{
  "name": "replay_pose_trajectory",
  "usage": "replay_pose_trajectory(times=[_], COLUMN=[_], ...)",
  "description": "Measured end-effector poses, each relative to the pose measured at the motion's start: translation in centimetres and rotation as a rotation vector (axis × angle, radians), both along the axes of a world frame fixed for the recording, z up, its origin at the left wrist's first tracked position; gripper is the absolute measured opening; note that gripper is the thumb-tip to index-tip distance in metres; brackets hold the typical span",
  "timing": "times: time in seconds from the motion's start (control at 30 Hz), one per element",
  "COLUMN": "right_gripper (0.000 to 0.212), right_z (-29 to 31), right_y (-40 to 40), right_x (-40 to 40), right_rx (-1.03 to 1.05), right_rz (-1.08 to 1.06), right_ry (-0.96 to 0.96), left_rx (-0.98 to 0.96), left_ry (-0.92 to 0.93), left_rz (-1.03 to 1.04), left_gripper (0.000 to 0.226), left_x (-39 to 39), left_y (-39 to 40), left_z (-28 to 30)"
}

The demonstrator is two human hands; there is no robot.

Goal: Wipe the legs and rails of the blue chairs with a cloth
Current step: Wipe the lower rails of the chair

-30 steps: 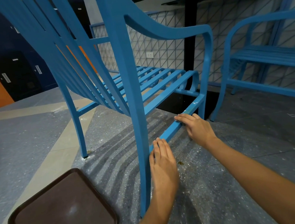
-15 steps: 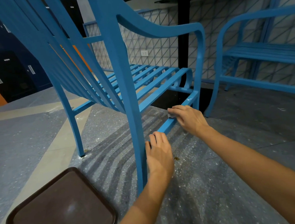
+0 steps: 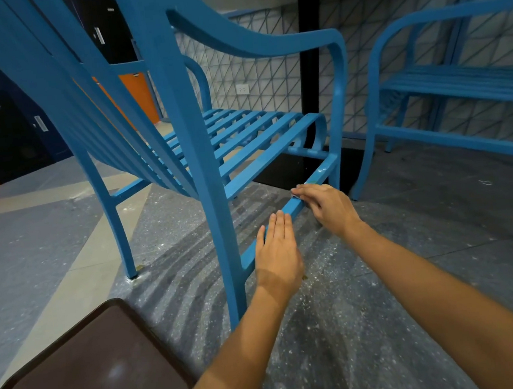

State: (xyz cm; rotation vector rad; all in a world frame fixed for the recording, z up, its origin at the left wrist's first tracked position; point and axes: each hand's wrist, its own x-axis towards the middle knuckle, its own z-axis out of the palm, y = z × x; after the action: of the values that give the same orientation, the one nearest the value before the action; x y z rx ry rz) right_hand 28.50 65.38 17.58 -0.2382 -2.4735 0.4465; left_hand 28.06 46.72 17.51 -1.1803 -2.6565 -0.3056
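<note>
Right hand (image 3: pixel 327 206) shifted further along lower side rail (image 3: pixel 318 175) toward front leg (image 3: pixel 339 143) since earlier frames; left hand (image 3: pixel 280 249) kept low on same rail near rear leg (image 3: pixel 221 228). Right fingers curled over rail, small pale cloth (image 3: pixel 294 194) pinched beneath fingertips, mostly hidden. Left hand flat, fingers straight and together, laid against rail, nothing gripped. Blue chair (image 3: pixel 243 133) stood on speckled floor (image 3: pixel 353 325). Second blue chair (image 3: pixel 444 91) seen at right. Brown tray (image 3: pixel 88 373) on floor at lower left.
</note>
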Motion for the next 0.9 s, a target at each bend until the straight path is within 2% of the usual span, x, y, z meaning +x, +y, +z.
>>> replay_pose_trajectory(times=[0.2,0.37,0.47,0.53,0.63,0.73,0.9], right_gripper=[0.030,0.030,0.032,0.035,0.036,0.033,0.029], right_z=[-0.2,1.8,2.7,2.4,0.8,-0.1,0.2], right_y=[1.8,3.1,2.5,1.5,0.4,0.6,2.3], right_x=[-0.7,-1.5,-1.5,-0.9,0.0,0.1,-1.1], right_rx=[-0.101,-0.156,0.006,0.107,0.191,0.132,0.043], right_rz=[-0.059,-0.121,-0.167,-0.124,-0.022,-0.026,-0.042], right_ry=[0.047,-0.072,-0.087,0.003,0.009,0.019,0.052], left_rx=[0.091,0.134,0.129,0.119,0.127,0.161,0.163], left_ry=[-0.062,-0.088,-0.104,-0.112,-0.108,-0.093,-0.066], left_rz=[0.006,-0.021,-0.046,-0.054,-0.045,-0.026,-0.001], left_gripper=[0.071,0.071,0.074,0.076,0.077,0.070,0.046], left_x=[-0.6,-1.5,-1.8,-1.8,-1.7,-1.5,-1.8], left_y=[0.4,0.2,0.1,0.1,0.2,0.6,1.7], left_z=[0.0,0.6,0.8,0.7,0.7,1.0,2.4])
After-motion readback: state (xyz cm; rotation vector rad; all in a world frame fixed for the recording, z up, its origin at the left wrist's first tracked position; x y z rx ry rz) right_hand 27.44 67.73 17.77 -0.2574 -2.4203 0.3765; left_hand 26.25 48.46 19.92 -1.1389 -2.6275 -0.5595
